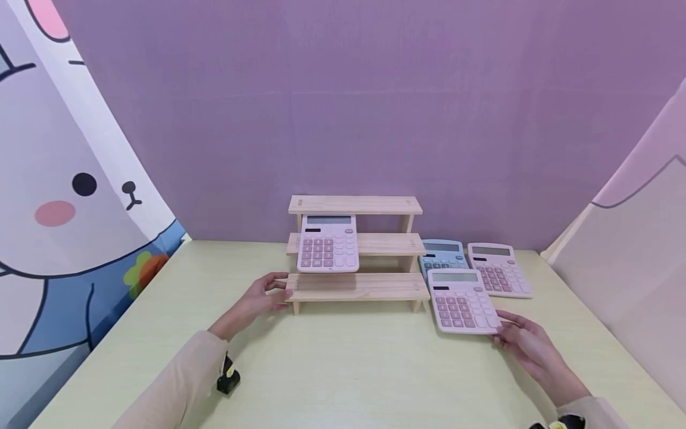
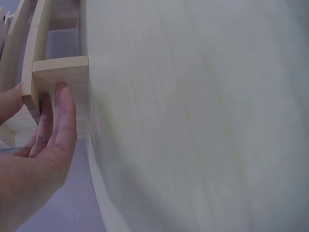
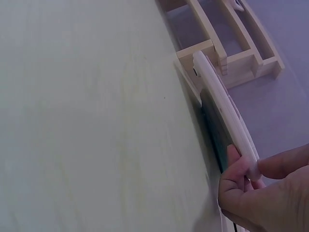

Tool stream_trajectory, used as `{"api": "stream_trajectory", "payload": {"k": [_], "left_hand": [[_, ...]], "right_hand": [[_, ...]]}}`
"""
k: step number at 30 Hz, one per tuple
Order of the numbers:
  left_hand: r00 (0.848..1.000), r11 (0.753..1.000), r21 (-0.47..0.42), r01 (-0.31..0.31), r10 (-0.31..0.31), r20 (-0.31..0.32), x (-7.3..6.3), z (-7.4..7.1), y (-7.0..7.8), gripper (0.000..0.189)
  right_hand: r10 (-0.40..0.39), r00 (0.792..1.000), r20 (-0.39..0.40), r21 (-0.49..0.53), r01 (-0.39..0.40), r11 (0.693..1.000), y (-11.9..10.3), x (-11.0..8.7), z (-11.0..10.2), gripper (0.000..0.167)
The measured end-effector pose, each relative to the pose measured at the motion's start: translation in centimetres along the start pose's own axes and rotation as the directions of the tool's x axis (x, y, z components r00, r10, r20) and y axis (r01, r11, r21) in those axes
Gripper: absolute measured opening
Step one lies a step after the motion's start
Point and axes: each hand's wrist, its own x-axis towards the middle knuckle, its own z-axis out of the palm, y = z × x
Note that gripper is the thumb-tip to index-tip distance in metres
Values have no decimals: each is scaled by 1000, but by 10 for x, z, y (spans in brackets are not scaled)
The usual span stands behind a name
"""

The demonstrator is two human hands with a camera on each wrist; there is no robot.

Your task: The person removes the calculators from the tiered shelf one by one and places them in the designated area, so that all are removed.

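My right hand pinches a pink calculator by its lower right corner. In the right wrist view that calculator is seen edge-on, lifted off the table, thumb on its face and fingers curled beneath. My left hand grips the left end of the lowest step of a three-tier wooden stand. The left wrist view puts the thumb on one side of that board and the fingers on the other. Another pink calculator leans on the left part of the stand, face outward.
Right of the stand lie a blue calculator, partly hidden by the held one, and a pink calculator. The pale table ends at a purple backdrop. Cartoon-printed cloth hangs at the left, a pale panel at the right.
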Motion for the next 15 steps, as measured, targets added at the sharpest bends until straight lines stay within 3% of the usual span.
{"api": "stream_trajectory", "payload": {"k": [11,15], "left_hand": [[1000,1000,-6,-7,7,7,0,0,-1,58],[1000,1000,-11,-7,7,7,0,0,-2,58]], "right_hand": [[50,999,-9,-51,-50,997,1,-1,1,30],[68,998,-8,-107,-68,992,0,-1,3,49]]}}
